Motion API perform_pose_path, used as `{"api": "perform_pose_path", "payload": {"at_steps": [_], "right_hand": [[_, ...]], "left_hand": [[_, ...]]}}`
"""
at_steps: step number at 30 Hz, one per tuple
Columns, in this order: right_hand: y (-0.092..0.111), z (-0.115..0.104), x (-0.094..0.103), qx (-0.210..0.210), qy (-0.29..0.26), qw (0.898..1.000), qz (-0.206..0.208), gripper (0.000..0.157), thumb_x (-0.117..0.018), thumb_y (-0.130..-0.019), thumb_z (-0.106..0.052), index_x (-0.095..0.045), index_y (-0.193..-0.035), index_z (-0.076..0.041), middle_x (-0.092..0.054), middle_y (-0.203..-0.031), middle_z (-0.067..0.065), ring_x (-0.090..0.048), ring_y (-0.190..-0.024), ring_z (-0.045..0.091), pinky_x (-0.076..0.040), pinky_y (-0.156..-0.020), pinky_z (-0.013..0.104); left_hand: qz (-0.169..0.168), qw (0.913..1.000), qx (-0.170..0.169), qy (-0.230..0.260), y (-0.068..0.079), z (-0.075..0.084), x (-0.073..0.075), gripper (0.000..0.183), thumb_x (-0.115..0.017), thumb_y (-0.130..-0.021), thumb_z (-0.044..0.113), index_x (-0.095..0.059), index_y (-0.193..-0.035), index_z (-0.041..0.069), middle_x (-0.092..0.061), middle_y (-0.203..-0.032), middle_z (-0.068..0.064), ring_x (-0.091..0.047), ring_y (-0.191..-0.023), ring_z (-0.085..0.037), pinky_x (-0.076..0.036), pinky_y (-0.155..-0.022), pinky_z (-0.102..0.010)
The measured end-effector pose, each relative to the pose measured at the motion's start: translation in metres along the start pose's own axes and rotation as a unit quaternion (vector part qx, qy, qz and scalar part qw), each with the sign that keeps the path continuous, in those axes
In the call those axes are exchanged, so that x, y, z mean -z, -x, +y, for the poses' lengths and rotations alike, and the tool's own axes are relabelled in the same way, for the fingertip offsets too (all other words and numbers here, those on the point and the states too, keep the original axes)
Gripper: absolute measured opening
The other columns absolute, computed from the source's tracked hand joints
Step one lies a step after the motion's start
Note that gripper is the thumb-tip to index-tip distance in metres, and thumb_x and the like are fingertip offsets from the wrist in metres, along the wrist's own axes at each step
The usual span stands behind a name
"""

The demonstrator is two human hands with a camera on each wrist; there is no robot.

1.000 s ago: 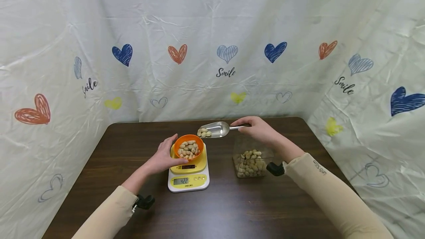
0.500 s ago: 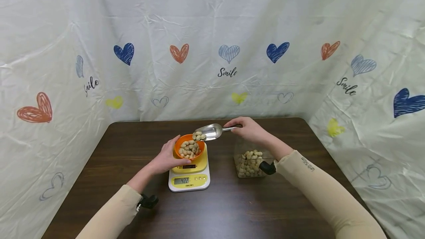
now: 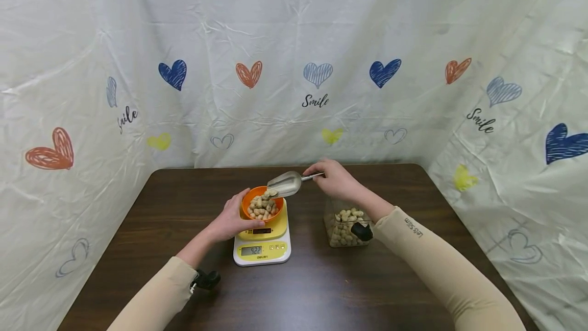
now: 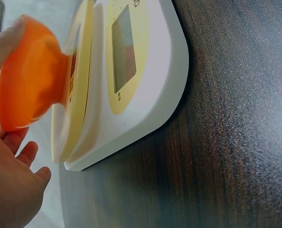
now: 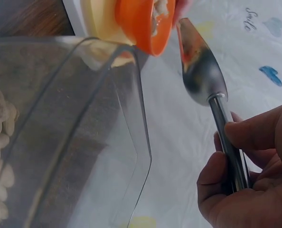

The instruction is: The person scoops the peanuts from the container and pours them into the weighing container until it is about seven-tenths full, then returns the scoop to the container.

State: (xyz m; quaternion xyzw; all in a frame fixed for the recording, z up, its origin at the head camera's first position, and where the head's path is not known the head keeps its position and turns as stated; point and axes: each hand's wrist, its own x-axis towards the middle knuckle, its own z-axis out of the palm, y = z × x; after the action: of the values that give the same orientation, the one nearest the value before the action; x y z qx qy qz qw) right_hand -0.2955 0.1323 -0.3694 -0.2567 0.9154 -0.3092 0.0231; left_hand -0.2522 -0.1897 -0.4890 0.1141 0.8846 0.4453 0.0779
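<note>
An orange bowl (image 4: 36, 71) of unshelled peanuts (image 3: 261, 209) sits on a yellow-and-white kitchen scale (image 3: 240, 255). My left hand (image 3: 228, 218) holds the bowl from its left side, thumb on the near rim and fingers round the far side. With fingers and thumb round its handle, my right hand (image 3: 337, 181) grips a metal scoop (image 3: 286, 184). The scoop tilts down to the left, its mouth over the bowl's right rim, with peanuts at its lip. In the right wrist view the scoop's rounded underside (image 5: 205, 78) shows beside the bowl.
A clear plastic bin (image 5: 91, 118) with peanuts (image 3: 345, 234) stands right of the scale, beneath my right forearm. Its tall walls rise near the scoop. The dark wooden table (image 3: 312, 290) ends at a white cloth (image 3: 275, 132) printed with hearts.
My right hand has brought the scoop left and down over the bowl and tipped it; peanuts now pass from its lip into the bowl. My left hand stays at the bowl.
</note>
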Motion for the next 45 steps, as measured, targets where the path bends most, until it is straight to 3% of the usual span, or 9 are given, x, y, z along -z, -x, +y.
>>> {"api": "perform_pose_path", "payload": {"at_steps": [16, 25, 34, 41, 45], "right_hand": [[0.025, 0.002, 0.016, -0.024, -0.023, 0.999, 0.010, 0.029, -0.054, -0.104, -0.006, -0.073, -0.124, -0.016, -0.059, -0.132, 0.007, -0.055, -0.120, 0.027, -0.049, -0.092, 0.047], [0.053, 0.015, 0.048, -0.015, -0.019, 0.999, 0.038, 0.029, -0.056, -0.105, -0.007, -0.072, -0.127, -0.019, -0.060, -0.125, 0.004, -0.054, -0.108, 0.025, -0.045, -0.085, 0.046], [0.090, 0.030, 0.086, -0.007, 0.001, 0.996, 0.085, 0.029, -0.055, -0.106, -0.010, -0.070, -0.130, -0.017, -0.058, -0.127, 0.005, -0.054, -0.109, 0.023, -0.044, -0.085, 0.045], [0.114, 0.045, 0.102, 0.015, 0.039, 0.991, 0.128, 0.027, -0.057, -0.104, -0.004, -0.072, -0.125, -0.011, -0.061, -0.117, 0.005, -0.050, -0.095, 0.018, -0.043, -0.075, 0.032], [0.124, 0.053, 0.107, 0.021, 0.067, 0.990, 0.122, 0.027, -0.058, -0.102, 0.000, -0.074, -0.122, -0.010, -0.060, -0.110, 0.005, -0.047, -0.092, 0.019, -0.040, -0.074, 0.034]], "left_hand": [[-0.005, 1.0000, 0.007, 0.004, -0.002, -0.001, -0.004, 0.116, -0.088, -0.075, 0.053, -0.022, -0.162, 0.012, -0.030, -0.158, -0.017, -0.024, -0.144, -0.038, -0.033, -0.111, -0.066], [-0.005, 0.9999, 0.013, 0.003, -0.002, -0.004, -0.004, 0.116, -0.087, -0.075, 0.053, -0.021, -0.162, 0.016, -0.028, -0.160, -0.015, -0.023, -0.145, -0.038, -0.032, -0.111, -0.067], [-0.003, 0.9999, 0.012, 0.003, 0.000, -0.004, -0.001, 0.118, -0.087, -0.074, 0.057, -0.021, -0.162, 0.015, -0.027, -0.160, -0.016, -0.021, -0.146, -0.039, -0.031, -0.111, -0.068], [-0.005, 0.9999, 0.010, 0.003, 0.000, -0.004, -0.001, 0.118, -0.087, -0.075, 0.055, -0.020, -0.163, 0.014, -0.027, -0.160, -0.016, -0.020, -0.146, -0.039, -0.030, -0.111, -0.068], [-0.006, 0.9999, 0.010, 0.005, 0.000, -0.003, -0.002, 0.117, -0.087, -0.076, 0.053, -0.020, -0.163, 0.013, -0.027, -0.160, -0.017, -0.021, -0.146, -0.039, -0.030, -0.111, -0.068]]}}
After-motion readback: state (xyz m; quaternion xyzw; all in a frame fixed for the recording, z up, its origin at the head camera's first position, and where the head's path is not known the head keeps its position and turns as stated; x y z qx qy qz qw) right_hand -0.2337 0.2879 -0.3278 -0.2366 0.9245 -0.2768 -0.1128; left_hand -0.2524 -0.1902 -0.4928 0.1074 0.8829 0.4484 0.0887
